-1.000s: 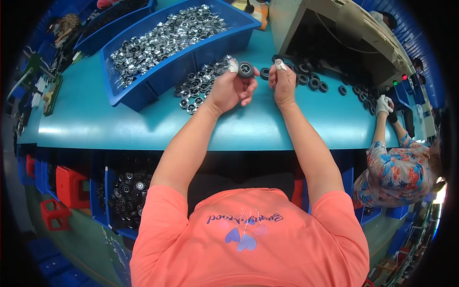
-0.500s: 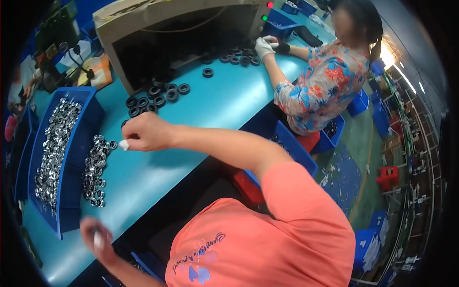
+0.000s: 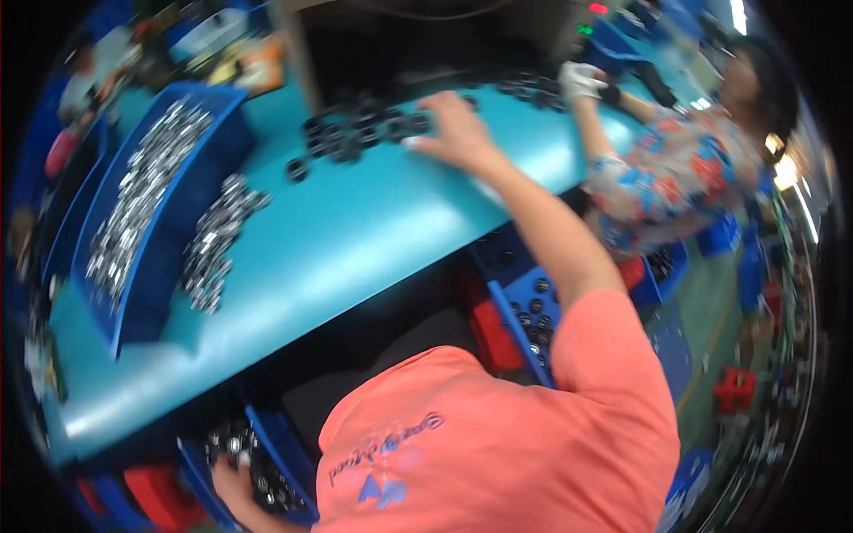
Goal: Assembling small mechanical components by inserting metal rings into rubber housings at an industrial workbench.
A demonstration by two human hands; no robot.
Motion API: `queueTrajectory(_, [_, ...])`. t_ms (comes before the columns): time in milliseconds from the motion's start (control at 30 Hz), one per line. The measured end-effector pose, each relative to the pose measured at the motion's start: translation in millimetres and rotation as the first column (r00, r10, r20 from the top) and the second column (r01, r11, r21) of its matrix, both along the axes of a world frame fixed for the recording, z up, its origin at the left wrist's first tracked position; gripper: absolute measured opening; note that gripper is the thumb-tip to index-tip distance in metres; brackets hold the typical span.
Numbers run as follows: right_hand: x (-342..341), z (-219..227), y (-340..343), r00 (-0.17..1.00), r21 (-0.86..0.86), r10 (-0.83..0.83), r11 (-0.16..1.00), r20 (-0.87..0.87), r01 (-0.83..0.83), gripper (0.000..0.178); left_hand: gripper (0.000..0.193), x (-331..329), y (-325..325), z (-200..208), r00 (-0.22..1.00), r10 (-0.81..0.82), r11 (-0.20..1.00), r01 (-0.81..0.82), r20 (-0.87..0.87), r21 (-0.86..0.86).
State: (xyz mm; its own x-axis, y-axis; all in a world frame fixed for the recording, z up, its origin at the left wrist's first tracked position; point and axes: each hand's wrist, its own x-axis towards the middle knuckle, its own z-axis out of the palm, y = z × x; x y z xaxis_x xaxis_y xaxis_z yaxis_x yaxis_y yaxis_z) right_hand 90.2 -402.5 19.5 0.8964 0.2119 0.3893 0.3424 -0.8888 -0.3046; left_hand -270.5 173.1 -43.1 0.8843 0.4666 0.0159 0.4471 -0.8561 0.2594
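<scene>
My right hand (image 3: 455, 131) reaches over the turquoise table to a cluster of black rings (image 3: 336, 142). Its thumb, with a white cover on the tip, stands apart from the fingers, and I see nothing held between them. Low on the left, my left hand (image 3: 233, 484) is down at a blue bin (image 3: 277, 444) below the table edge, among black and shiny parts (image 3: 267, 475). Its fingers are blurred and partly hidden there. A pile of small chrome rings (image 3: 213, 240) lies on the table, beside a long blue tray (image 3: 169, 258) full of shiny metal pieces (image 3: 147, 195).
A machine with a dark opening (image 3: 382, 53) stands at the back of the turquoise table (image 3: 329, 240). At the right, a co-worker in a flowered shirt (image 3: 657, 178) works with a white-gloved hand (image 3: 582, 80). Another blue bin (image 3: 524, 306) with black rings sits below the table.
My right hand has moved from near the chrome rings to the black rings, and its fingers have spread. My left hand has gone down from the table edge into the bin. The view has shifted.
</scene>
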Motion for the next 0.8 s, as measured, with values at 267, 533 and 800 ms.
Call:
queueTrajectory(267, [14.0,-7.7,26.9,0.985,-0.022,-0.1,0.995,-0.142,0.098,0.066,0.022,80.3,-87.5,97.2,0.891,-0.387,0.915,0.403,0.239,-0.021])
queueTrajectory(533, [16.5,-8.0,4.5,0.983,0.082,-0.07,0.993,-0.168,0.085,0.051,0.021,201.7,-185.6,122.7,0.582,-0.688,0.494,0.814,0.434,-0.307])
queueTrajectory(800, [-44.3,35.0,145.7,0.872,0.571,0.488,0.709,0.026,-0.414,0.059,0.041,278.5,-208.9,94.6,0.857,-0.358,0.093,0.428,0.371,-0.899])
